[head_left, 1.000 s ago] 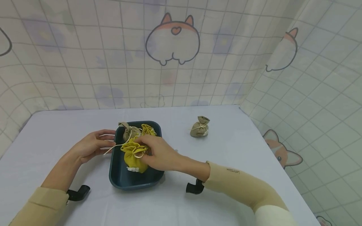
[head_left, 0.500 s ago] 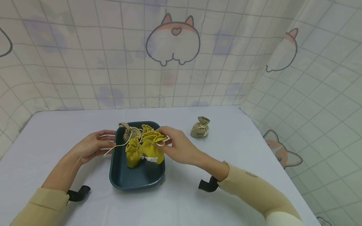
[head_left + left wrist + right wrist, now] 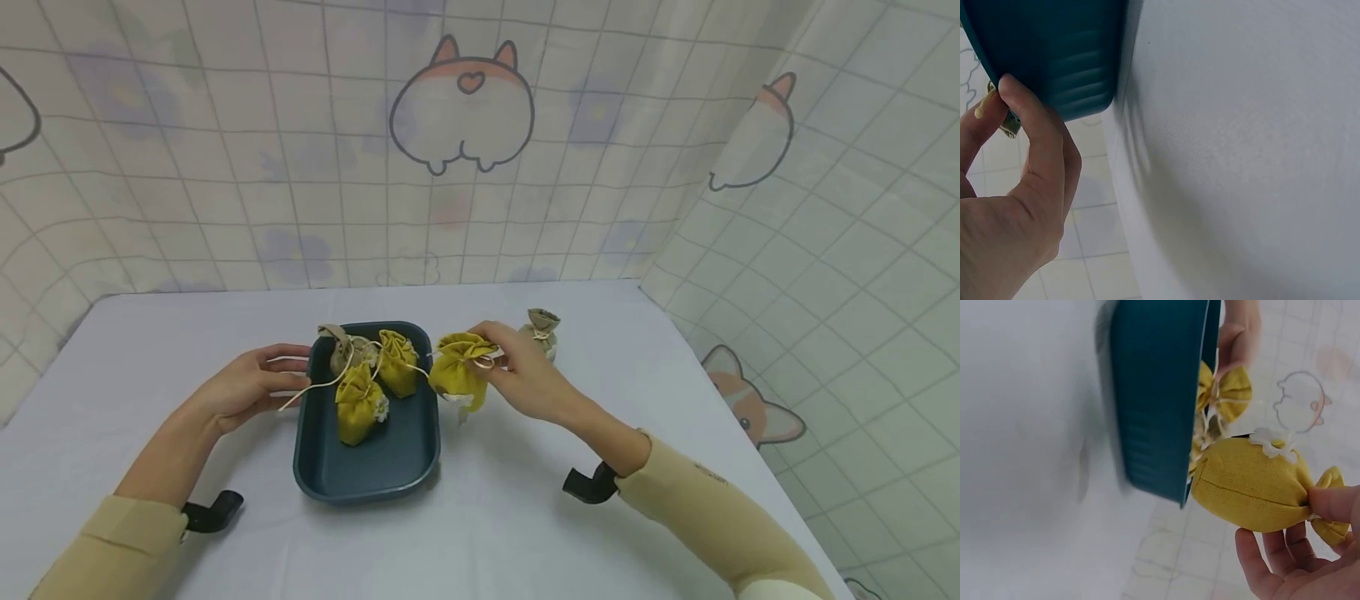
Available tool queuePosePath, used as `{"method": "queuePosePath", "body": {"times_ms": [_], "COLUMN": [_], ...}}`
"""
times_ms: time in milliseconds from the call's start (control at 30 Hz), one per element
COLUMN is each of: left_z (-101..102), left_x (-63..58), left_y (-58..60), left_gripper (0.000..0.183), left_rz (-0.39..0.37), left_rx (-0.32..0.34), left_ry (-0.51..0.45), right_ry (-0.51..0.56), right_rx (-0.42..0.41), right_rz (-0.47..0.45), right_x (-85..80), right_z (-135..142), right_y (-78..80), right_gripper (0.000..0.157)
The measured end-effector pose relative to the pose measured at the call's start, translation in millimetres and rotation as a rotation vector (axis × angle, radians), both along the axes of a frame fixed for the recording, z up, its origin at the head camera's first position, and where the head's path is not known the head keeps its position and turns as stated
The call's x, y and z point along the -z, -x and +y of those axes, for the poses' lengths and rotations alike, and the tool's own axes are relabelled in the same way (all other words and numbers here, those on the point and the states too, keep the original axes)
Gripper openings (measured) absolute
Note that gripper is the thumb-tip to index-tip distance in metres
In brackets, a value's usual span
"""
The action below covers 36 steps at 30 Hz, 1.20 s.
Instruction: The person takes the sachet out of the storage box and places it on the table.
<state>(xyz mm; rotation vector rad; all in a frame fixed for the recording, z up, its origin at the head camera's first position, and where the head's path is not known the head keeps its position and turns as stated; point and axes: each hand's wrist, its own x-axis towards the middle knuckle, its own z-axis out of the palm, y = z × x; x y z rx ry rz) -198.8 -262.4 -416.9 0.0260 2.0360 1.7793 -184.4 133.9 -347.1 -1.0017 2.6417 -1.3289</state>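
Note:
My right hand [image 3: 528, 372] pinches the gathered neck of a yellow drawstring pouch [image 3: 457, 375], held just beyond the tray's right rim. In the right wrist view this pouch [image 3: 1254, 481] shows its plump body, white trim and loosely tied neck. The dark teal tray [image 3: 367, 487] holds two more yellow pouches [image 3: 358, 408] and a beige pouch [image 3: 348, 354] at the back left. At the tray's left side, my left hand [image 3: 251, 387] holds the rim between thumb and fingers; a pale cord crosses the thumb. In the left wrist view, fingertips [image 3: 1013, 90] press the outer wall.
Another beige pouch [image 3: 542, 329] stands on the white-covered table [image 3: 480, 517], partly behind my right hand. A patterned curtain [image 3: 360, 208] closes off the back and right side. Black camera mounts [image 3: 213, 512] jut from both wrists.
My right hand has lifted one yellow pouch from the tray and carried it right, past the rim. Two yellow pouches now show fully inside. The left hand stays put.

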Motion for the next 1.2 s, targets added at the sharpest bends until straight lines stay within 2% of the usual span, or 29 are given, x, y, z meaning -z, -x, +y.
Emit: {"method": "queuePosePath", "body": {"times_ms": [300, 533, 700, 967, 1200], "left_z": [2, 4, 2, 1, 1], "left_x": [-1.3, -1.9, -0.6, -1.1, -2.0], "left_y": [1.4, 2.4, 1.2, -1.1, -1.2], "left_gripper": [0.071, 0.072, 0.072, 0.072, 0.071], "left_rz": [0.002, 0.003, -0.003, -0.006, 0.003], "left_rx": [0.005, 0.004, -0.004, -0.011, -0.002], "left_ry": [0.006, 0.009, 0.009, 0.014, 0.004], "right_ry": [0.045, -0.026, -0.064, -0.101, -0.123], "right_rx": [0.077, 0.17, 0.218, 0.246, 0.312], "right_rz": [-0.07, -0.076, -0.076, -0.073, -0.005], "right_x": [18.2, 33.3, 44.2, 59.7, 63.5], "right_z": [37, 58, 66, 71, 72], "right_y": [9.4, 22.8, 32.8, 45.2, 51.3], "right_gripper": [0.026, 0.033, 0.037, 0.037, 0.037]}}
